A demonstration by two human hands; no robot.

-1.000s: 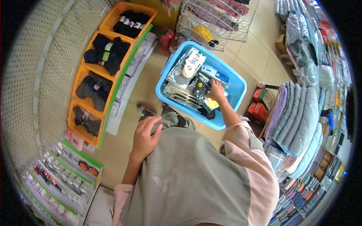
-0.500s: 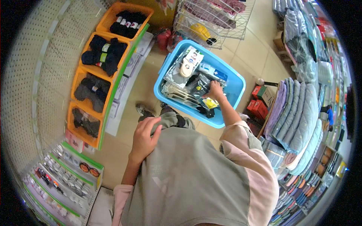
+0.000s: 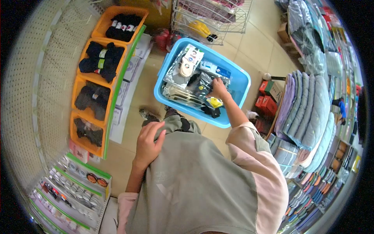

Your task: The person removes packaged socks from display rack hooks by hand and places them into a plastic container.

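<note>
A blue plastic tub [image 3: 243, 91] stands on the floor, with packaged goods lying in it. My right hand [image 3: 219, 89] reaches into it, its fingers on the edge of a black item in clear wrap [image 3: 203, 84]; the fingertips are partly hidden. Close below the hand is a yellow label [image 3: 214, 102]. Packaged socks on a white card [image 3: 190, 62] lie at the tub's upper left, beside a blue and white packet [image 3: 216, 69]. My left hand [image 3: 149, 141] rests near my left knee, fingers apart and holding nothing.
Orange baskets [image 3: 92, 97] of dark socks line a green-edged shelf at left. A wire rack [image 3: 233, 29] stands beyond the tub. Folded quilts [image 3: 307, 109] are stacked at right, beside red boxes [image 3: 267, 104]. Small goods fill a lower-left shelf [image 3: 74, 187].
The view has shifted, so the tub and baskets appear slightly further left. My right hand has moved slightly over the black wrapped item. My left hand has stayed nearly still.
</note>
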